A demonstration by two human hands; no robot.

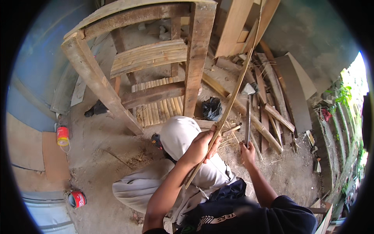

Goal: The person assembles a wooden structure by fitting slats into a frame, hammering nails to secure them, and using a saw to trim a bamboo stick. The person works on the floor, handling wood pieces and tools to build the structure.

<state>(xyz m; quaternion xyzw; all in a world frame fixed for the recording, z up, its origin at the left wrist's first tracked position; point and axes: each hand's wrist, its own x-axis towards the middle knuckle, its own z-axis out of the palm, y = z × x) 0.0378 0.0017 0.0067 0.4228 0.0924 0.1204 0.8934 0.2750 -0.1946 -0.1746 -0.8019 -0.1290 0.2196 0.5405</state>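
Observation:
My left hand (203,147) is closed around a long, thin bamboo strip (232,99). The strip slants from near my lap up to the far right, its far end reaching past the leaning boards. In my right hand (248,153) is the handle of a long-bladed knife (248,123), its blade pointing away from me, to the right of the strip and apart from it. My knee, in light grey trousers (181,134), is bent up beneath my left forearm. Bamboo shavings (233,139) lie on the ground between the two hands.
A wooden frame (198,58) with bamboo slats (150,56) stands ahead. Scrap wood (272,78), a bamboo pole (259,125) and leaning boards (234,27) lie to the right. A black plastic bag (212,108) is near the frame. Two cans, one upright (62,134), one tipped (79,199), sit left.

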